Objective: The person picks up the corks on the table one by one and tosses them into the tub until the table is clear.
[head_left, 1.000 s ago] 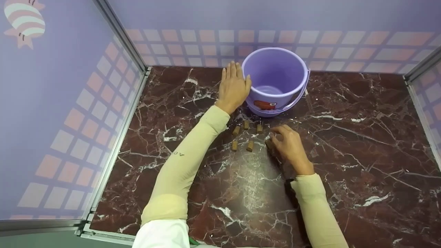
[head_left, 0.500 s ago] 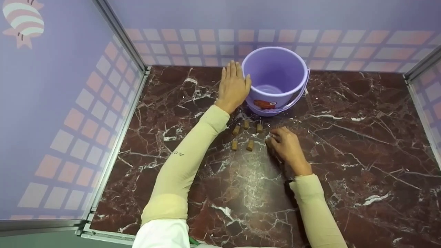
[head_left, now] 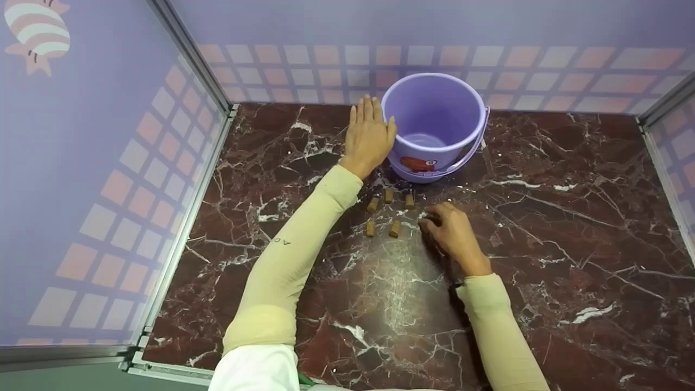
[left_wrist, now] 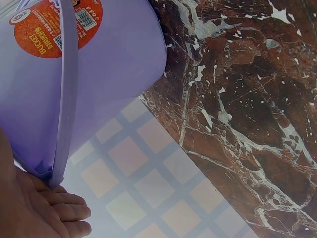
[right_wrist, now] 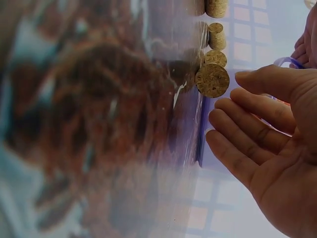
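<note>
My left hand [head_left: 367, 138] lies with straight fingers against the left side of a purple bucket [head_left: 399, 163], thumb by the rim. In the left wrist view, its fingers are next to the bucket's handle [left_wrist: 68, 99]. Several brown corks stand on the tabletop in front of the bucket, among them a front cork [head_left: 395, 228] and a back cork [head_left: 389, 196]. My right hand [head_left: 453, 231] is low over the table, right of this group. In the right wrist view its fingers are relaxed and hold nothing; the nearest cork [right_wrist: 213, 80] is just off the thumb tip.
A dark red marbled tabletop [head_left: 570, 228] bears everything. Purple panels with pink and white squares [head_left: 326, 76] enclose the back and sides, joined by metal frame rails [head_left: 187, 49]. The bucket is upright near the back panel, its handle hanging down in front.
My right hand has drawn slightly back toward me, its fingertips a little lower in the head view. My left hand, the bucket and the loose corks have not visibly moved.
</note>
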Action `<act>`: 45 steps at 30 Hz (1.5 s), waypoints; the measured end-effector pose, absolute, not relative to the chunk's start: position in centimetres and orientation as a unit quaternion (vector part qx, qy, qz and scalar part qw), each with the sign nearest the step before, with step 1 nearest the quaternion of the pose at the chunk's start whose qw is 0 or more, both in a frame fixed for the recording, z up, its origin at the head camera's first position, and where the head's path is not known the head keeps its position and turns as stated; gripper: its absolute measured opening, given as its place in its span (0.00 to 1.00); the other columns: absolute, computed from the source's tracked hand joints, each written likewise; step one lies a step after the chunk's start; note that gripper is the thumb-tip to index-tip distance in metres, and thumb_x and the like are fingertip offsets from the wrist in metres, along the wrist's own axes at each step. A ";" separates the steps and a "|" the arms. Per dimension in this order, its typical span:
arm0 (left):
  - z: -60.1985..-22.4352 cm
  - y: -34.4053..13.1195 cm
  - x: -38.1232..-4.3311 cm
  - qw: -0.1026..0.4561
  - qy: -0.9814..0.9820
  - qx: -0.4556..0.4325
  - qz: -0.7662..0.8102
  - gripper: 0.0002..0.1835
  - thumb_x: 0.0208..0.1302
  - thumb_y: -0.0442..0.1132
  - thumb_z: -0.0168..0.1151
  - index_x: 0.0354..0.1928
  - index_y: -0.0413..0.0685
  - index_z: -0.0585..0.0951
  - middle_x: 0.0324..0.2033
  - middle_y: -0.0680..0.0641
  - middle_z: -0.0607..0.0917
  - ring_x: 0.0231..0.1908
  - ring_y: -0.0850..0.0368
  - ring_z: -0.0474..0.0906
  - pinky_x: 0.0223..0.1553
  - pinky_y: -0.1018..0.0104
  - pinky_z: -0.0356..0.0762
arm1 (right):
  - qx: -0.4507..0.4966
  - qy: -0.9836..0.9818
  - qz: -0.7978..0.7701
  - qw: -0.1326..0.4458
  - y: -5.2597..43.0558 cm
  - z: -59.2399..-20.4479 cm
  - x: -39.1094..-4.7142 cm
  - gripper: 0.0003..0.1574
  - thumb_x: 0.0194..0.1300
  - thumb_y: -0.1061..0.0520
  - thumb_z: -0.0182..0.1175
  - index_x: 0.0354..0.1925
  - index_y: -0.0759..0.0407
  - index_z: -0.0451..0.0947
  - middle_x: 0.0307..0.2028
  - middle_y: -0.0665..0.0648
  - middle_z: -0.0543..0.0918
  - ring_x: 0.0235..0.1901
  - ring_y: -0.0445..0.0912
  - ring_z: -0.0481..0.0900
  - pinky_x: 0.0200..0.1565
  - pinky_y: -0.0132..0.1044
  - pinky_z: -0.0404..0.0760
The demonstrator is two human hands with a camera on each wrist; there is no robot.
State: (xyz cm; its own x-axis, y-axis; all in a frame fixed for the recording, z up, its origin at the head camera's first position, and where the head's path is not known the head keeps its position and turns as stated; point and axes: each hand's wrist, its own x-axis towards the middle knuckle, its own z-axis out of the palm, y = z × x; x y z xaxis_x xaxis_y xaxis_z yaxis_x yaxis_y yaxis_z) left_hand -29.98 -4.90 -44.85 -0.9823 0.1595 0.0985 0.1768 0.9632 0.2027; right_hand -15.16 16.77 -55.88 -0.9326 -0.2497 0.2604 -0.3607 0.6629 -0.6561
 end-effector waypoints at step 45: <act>-44.9 -4.9 -29.9 0.045 -0.989 -0.087 -0.115 0.38 0.86 0.54 0.30 0.82 0.31 0.52 0.82 0.32 0.52 0.82 0.40 0.45 0.81 0.52 0.31 | 0.209 -0.911 0.353 0.051 16.5 -55.4 -14.9 0.06 0.63 0.69 0.72 0.40 0.70 0.87 0.37 0.66 0.87 0.40 0.64 0.86 0.48 0.59 0.86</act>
